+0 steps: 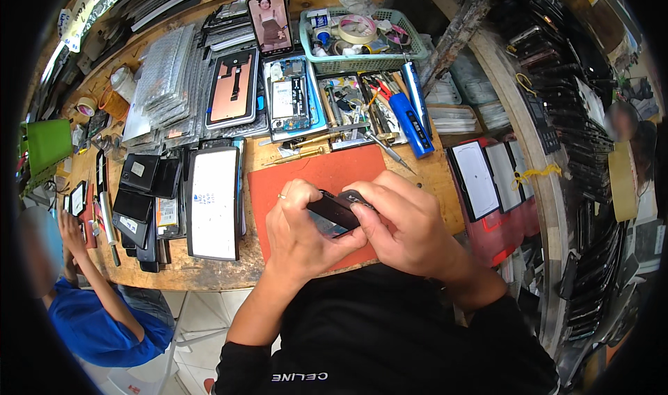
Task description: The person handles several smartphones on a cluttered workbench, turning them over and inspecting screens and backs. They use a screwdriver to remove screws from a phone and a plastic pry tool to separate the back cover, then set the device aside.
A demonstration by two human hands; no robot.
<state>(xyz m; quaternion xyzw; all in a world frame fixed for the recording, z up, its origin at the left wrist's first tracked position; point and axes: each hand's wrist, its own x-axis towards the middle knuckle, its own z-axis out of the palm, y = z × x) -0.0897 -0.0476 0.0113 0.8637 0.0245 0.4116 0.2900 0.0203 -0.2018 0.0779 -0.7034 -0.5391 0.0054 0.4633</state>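
Above an orange-red mat [320, 171], my left hand [296, 238] grips a dark phone [332, 211] by its edge, thumb and fingers on opposite sides. The phone is tilted, and part of it lies hidden behind my fingers. My right hand [414, 228] pinches a small dark, rounded piece [357, 199] with pale marks against the phone's right end. Whether that piece is a tool or a phone part I cannot tell.
Left of the mat lie a white panel [213, 204] and a stack of dark phones [136, 211]. Beyond are a tool tray [341, 103], a blue electric screwdriver [410, 125], a green basket [376, 62] and a propped lit phone [270, 23]. A co-worker's hand [71, 229] shows far left.
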